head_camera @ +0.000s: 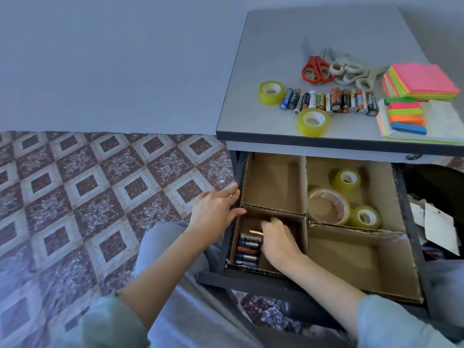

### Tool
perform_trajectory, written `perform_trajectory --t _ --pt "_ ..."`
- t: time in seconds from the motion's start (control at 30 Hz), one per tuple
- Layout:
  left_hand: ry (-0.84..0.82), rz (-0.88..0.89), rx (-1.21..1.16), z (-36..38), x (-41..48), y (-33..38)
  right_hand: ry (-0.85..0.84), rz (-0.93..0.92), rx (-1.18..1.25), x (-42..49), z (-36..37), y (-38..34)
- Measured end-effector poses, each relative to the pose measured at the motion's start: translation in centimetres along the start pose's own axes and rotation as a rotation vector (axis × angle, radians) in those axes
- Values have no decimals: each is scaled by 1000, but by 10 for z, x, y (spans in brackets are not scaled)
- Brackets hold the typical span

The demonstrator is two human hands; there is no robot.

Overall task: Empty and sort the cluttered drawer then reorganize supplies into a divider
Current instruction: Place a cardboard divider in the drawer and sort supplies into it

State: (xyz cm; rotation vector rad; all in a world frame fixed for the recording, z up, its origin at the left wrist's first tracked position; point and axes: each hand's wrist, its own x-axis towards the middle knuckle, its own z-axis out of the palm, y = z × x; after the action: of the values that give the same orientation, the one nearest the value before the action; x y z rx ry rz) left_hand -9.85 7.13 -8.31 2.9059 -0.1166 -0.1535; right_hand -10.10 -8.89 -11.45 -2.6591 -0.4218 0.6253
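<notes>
Gold battery (255, 231), half hidden, seemingly pinched by right hand (278, 241); left hand (213, 209) flat.

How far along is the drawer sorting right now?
Done: three tape rolls in the far-right compartment, stacked batteries near-left. In hand: right hand adds a battery; left hand touches the drawer side. Left: tabletop batteries, two tapes, scissors, sticky notes.

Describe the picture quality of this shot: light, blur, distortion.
Head view: bluish, even light with no glare; wide-angle stretch towards the frame's edges, where the sleeves blur; the drawer batteries sit in shadow beside the right hand.
</notes>
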Motion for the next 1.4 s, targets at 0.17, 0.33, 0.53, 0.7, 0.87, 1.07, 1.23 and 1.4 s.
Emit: perform_trajectory --t 0.17,0.33,0.53,0.7,0.87,1.07,1.23,1.4 --pt "40 -17 -108 0 -2 1 -25 -41 12 7 9 3" --pt "-14 -38 -84 -6 -1 4 -19 -106 89 11 14 9" --pt "-75 -57 -64 -14 2 5 -43 -182 41 10 11 10" --pt "-125 -79 22 -16 6 10 184 -265 35 -11 -4 5" --pt "-179 -69 125 -20 9 13 357 -383 134 -30 -33 9" --pt "24 12 16 -50 33 25 482 -358 144 -34 -95 29" --pt "161 135 -101 -89 64 53 572 -261 97 -31 -156 49" --pt "215 164 -58 -123 102 72 618 -181 43 -19 -213 68"
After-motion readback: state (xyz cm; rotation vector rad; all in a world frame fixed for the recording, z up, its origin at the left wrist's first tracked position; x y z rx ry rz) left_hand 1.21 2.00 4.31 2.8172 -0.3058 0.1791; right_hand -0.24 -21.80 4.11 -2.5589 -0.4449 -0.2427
